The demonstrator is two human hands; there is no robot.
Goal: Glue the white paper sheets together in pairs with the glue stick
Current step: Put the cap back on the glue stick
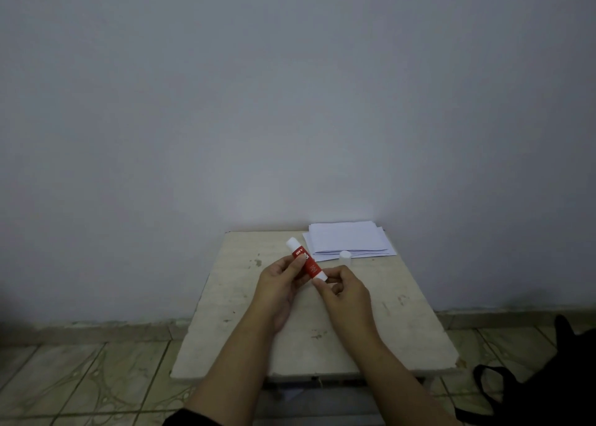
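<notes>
Holding a red-labelled white plastic glue stick point(305, 261) above the middle of the bench, the person is working with both bare hands. The left hand point(280, 285) is curling its fingers and thumb round the middle of the tube, so its grip is pinching the glue stick, which is slanting with one white end pointing toward 11 o'clock and the other toward 5 o'clock. The right hand point(345, 291) is sitting at the 5 o'clock end of the tube, thumb and forefinger closing on that white end, the remaining fingers curling loosely beneath; its grip is pinching the glue stick as well.

A small white round plastic cap point(345, 255) is standing on the bench at about 1 o'clock from the hands, just beside the near edge of the paper. The loose stack of white paper sheets point(348, 240) is lying at the far right corner of the bench, at 1 o'clock, its layers fanning slightly out of line.

The pale, scuffed stone-topped bench point(387, 329) is standing against a plain grey wall point(290, 103). Patterned floor tiles point(80, 377) are showing at 8 o'clock, and a black bag with straps point(554, 387) is lying on the floor at 4 o'clock.
</notes>
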